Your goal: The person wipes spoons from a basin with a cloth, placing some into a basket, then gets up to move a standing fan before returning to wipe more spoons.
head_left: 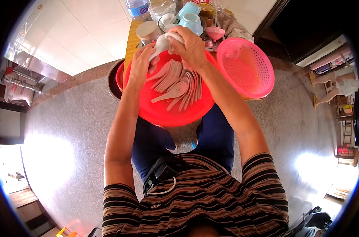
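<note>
Over the far side of a red basin (167,116), both hands are raised together. My left hand (142,65) is closed on a white soup spoon (160,45), tilted upward. My right hand (190,46) is closed on a white cloth (175,38), which touches the spoon's upper end. Below them, inside the basin, lie many white soup spoons (175,90), most of them nested in overlapping rows. The fingertips of my right hand are partly hidden.
Right of the basin leans a pink perforated basket (262,75). Behind my hands, a wooden table (133,39) carries a lidded jar (147,31), light-blue bowls (191,24), a small pink cup (215,34) and a water bottle (137,8). A dark-rimmed basin (113,81) stands at left.
</note>
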`<action>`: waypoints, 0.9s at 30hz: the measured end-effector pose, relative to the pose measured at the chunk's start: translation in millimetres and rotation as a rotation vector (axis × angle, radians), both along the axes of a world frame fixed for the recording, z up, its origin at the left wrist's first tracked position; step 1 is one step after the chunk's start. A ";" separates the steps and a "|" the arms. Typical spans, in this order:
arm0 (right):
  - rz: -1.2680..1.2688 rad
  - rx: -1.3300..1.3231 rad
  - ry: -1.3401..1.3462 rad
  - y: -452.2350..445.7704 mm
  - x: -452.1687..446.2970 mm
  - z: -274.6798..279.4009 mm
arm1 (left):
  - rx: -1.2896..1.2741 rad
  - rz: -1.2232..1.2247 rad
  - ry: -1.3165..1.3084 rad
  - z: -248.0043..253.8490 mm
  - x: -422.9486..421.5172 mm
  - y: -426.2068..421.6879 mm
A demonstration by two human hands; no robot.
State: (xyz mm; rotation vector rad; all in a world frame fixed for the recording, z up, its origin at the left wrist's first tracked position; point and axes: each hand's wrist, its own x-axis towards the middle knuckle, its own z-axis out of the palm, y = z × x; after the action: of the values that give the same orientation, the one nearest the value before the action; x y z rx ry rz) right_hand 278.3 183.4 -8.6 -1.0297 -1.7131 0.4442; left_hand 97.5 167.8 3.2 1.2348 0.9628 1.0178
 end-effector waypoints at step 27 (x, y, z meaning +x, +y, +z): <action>-0.287 0.231 -0.099 16.4 7.5 -7.0 | 0.434 0.181 0.517 -18.8 7.3 4.5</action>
State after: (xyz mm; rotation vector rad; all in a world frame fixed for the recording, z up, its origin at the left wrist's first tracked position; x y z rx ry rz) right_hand 285.8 199.7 -15.7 -1.1187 -1.6263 0.0110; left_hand 104.8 172.3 -15.6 1.8567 1.3099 1.1081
